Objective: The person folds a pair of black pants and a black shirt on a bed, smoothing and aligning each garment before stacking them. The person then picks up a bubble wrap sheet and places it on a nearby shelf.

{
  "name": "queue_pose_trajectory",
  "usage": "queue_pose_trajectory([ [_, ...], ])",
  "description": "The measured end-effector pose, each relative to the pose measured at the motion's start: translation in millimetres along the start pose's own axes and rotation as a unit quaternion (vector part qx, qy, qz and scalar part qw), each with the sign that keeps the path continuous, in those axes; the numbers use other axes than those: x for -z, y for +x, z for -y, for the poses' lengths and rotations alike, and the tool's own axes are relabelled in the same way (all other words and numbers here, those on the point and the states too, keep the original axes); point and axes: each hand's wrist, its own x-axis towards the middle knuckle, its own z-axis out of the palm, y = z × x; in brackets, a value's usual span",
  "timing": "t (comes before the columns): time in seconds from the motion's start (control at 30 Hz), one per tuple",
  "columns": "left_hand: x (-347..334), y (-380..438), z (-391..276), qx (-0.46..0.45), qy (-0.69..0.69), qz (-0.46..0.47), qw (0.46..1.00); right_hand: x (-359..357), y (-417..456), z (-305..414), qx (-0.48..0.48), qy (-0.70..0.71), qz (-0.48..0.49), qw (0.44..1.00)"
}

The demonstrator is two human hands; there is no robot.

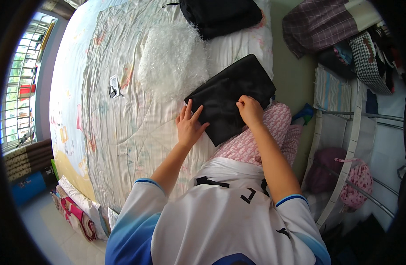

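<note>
A flat, folded piece of black fabric [231, 89], smooth and slightly shiny, lies across the bed edge and my thigh. My left hand [187, 122] rests at its left edge, fingers spread, with the fingertips on the fabric. On the right side of the same piece, my right hand [250, 109] is curled with its fingers closed. Whether it pinches any fabric is hidden under the fingers. Just beyond my left hand sits a fluffy white heap of shiny, tinsel-like strands [173, 63], touching or nearly touching the black fabric.
A second black fabric item [221, 16] lies at the far side of the bed [150, 126]. A small packet with a dark piece [114, 86] is on the quilt to the left. Clothes [325, 26] and a rack with metal rails [355, 114] stand to the right.
</note>
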Motion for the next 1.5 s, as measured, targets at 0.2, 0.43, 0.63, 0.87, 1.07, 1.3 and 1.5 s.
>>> queue_pose_trajectory([
  [0.2, 8.5, 3.3, -10.9, -0.009, -0.016, -0.014, 1.0, 7.8, -3.9, 11.5, -0.04, 0.039, -0.009, 0.998],
  [0.43, 0.9, -12.5, -31.7, -0.042, 0.012, 0.079, 0.996, 13.5, -34.1, 8.6, 0.097, -0.051, 0.077, 0.991],
  [0.63, -1.7, -12.2, -26.8, -0.044, 0.008, 0.081, 0.996, 50.8, -19.3, -5.1, -0.045, 0.05, 0.163, 0.984],
  [0.87, 2.2, -16.1, -23.2, -0.028, -0.026, 0.007, 0.999, 39.1, -12.1, -24.1, -0.028, -0.099, 0.014, 0.995],
  [1.07, -18.5, -37.0, 4.3, 0.345, -0.624, 0.01, 0.701, 21.7, -36.8, 44.5, 0.236, 0.072, 0.032, 0.969],
  [1.3, -19.6, 2.0, 9.6, 0.378, -0.647, 0.04, 0.661, -9.3, 30.7, 17.8, 0.191, -0.03, -0.099, 0.976],
  [1.5, 6.3, 32.8, 3.7, 0.108, -0.245, -0.184, 0.946, 3.5, 64.4, 25.2, 0.079, -0.032, -0.171, 0.982],
])
